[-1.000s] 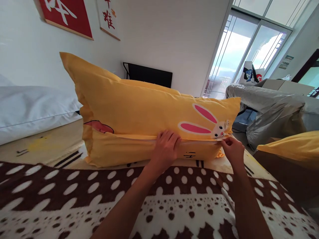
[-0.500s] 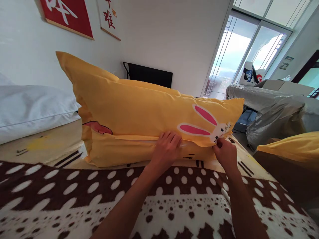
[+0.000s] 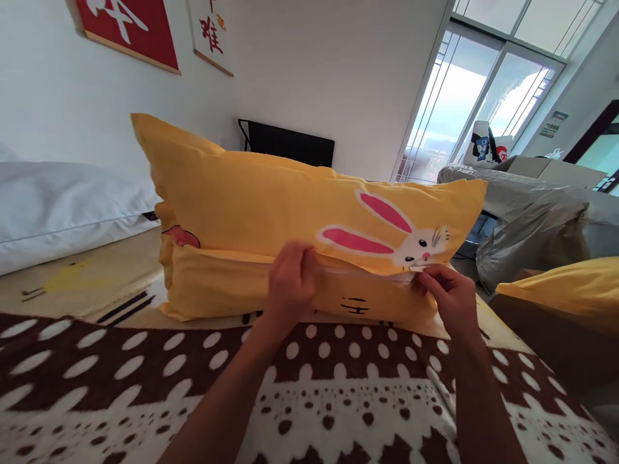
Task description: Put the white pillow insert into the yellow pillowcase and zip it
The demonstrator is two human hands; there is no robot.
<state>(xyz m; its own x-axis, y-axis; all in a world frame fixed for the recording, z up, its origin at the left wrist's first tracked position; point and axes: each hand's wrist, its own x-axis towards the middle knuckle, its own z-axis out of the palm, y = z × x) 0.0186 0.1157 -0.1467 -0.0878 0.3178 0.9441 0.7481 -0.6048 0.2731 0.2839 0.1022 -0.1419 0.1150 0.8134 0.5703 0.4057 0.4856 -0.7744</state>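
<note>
Yellow pillow (image 3: 261, 206) on patterned blanket (image 3: 193, 341): right hand (image 3: 452, 296) pinching its open edge (image 3: 360, 269), left hand (image 3: 291, 283) also there, grip too blurred to tell; apparent step, working this edge; next move calls for holding it taut

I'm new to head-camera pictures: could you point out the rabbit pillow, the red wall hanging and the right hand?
Rabbit pillow (image 3: 271, 206): head view, plain yellow front.
Red wall hanging (image 3: 145, 45): head view, visible red field.
Right hand (image 3: 453, 298): head view, back of the hand.

Plump yellow pillow (image 3: 251, 206), pink-eared white rabbit printed toward its right end, long front slit partly parted, stretched sideways across a patterned blanket (image 3: 333, 403)
</note>
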